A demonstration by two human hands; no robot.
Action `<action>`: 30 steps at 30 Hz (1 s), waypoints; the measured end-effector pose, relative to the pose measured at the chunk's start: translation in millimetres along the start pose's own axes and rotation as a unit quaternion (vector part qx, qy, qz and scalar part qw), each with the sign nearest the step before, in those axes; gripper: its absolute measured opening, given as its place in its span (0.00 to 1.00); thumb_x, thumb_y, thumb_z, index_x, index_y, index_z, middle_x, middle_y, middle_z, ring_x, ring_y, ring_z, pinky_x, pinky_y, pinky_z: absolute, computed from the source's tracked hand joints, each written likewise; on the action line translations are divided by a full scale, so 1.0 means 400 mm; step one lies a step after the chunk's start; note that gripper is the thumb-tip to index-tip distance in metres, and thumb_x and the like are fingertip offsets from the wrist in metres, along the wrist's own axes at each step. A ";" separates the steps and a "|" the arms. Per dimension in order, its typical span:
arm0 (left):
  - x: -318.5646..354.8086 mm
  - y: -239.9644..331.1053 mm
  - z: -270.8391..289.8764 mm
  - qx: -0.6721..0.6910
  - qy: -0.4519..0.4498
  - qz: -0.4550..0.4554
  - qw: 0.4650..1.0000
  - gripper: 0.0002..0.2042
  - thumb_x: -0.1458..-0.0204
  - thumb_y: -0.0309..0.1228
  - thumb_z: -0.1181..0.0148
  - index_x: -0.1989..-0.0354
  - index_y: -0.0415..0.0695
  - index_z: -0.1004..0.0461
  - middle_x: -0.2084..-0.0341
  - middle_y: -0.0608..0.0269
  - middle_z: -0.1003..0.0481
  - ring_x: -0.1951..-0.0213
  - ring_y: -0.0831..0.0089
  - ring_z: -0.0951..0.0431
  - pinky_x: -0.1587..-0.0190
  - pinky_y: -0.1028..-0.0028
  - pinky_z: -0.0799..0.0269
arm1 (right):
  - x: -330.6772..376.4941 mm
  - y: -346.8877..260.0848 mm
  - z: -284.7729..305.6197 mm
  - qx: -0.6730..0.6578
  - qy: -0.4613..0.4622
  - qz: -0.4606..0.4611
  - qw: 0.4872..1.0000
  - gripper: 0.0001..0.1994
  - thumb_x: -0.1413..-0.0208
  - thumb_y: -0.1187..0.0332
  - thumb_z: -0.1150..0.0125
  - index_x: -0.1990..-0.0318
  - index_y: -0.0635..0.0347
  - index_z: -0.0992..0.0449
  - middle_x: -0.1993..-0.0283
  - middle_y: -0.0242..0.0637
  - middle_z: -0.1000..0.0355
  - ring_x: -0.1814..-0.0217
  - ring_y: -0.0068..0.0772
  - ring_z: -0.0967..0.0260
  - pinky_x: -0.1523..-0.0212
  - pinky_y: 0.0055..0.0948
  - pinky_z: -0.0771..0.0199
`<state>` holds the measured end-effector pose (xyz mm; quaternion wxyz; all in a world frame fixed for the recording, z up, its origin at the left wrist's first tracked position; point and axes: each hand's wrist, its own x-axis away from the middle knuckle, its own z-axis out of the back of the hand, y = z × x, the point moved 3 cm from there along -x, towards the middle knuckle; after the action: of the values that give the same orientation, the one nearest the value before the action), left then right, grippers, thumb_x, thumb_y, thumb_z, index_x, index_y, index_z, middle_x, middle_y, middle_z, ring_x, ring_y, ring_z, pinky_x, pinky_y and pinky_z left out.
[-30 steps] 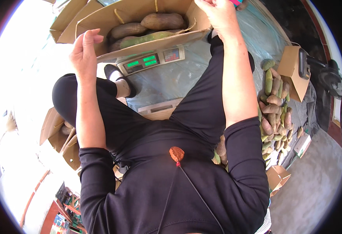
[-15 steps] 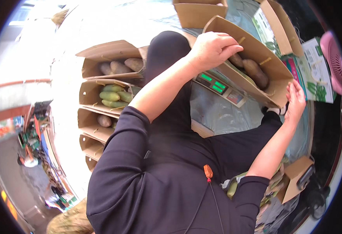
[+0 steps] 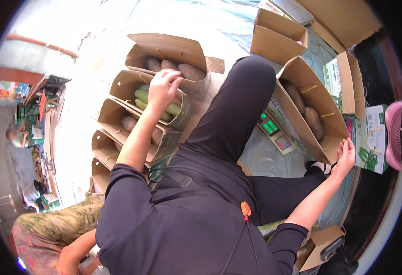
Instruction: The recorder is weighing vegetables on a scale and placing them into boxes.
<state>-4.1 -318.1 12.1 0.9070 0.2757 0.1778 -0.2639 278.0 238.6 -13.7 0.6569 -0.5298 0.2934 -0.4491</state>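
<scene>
My left hand [image 3: 163,90] has swung away from the carton I was holding a second ago and now reaches down into the row of open cardboard cartons at my left, fingers curled and pinching at the string handle on the rim of the carton of green gourds [image 3: 141,91]; I cannot tell for sure whether the string is gripped or only touched. My right hand [image 3: 346,156] stays with the tilted carton [image 3: 308,87], palm open and flat against its lower corner, propping it rather than clamping it. That carton leans over the weighing scale [image 3: 274,130] with its green display, and brown tubers [image 3: 312,123] lie along its inner wall. Half a second ago both hands were on this carton, one at each end; now only the right one steadies it, so I judge the weighing is about settled and attention is shifting to the packed row. Behind the gourd carton stands another carton with brown tubers [image 3: 178,68]. A person in a green patterned garment [image 3: 49,229] crouches at the lower left.
</scene>
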 end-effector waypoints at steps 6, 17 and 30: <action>0.346 -0.190 0.032 -0.187 -0.123 0.208 0.952 0.19 0.54 0.40 0.38 0.54 0.48 0.26 0.50 0.62 0.32 0.43 0.62 0.38 0.43 0.52 0.45 | -0.003 0.005 -0.007 0.005 -0.007 0.000 1.000 0.15 0.43 0.63 0.41 0.49 0.53 0.28 0.55 0.27 0.26 0.56 0.17 0.31 0.60 0.18 0.36; 0.401 -0.204 0.045 -0.197 -0.154 0.239 0.938 0.15 0.50 0.45 0.43 0.59 0.50 0.24 0.51 0.62 0.31 0.40 0.59 0.42 0.39 0.43 0.54 | 0.001 0.006 -0.016 0.007 -0.006 -0.005 1.000 0.14 0.42 0.64 0.42 0.50 0.53 0.28 0.55 0.27 0.27 0.57 0.17 0.30 0.63 0.15 0.33; 0.319 -0.055 -0.065 -0.183 -0.299 0.110 0.930 0.18 0.49 0.48 0.46 0.72 0.43 0.23 0.72 0.53 0.23 0.61 0.59 0.23 0.55 0.60 0.32 | 0.020 -0.012 -0.031 -0.002 -0.017 -0.003 1.000 0.14 0.42 0.65 0.42 0.50 0.53 0.28 0.58 0.26 0.27 0.60 0.15 0.30 0.66 0.13 0.34</action>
<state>80.5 -366.7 -76.8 0.9762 0.0314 -0.0877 -0.1957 269.5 225.8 -11.8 0.6596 -0.5391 0.2821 -0.4413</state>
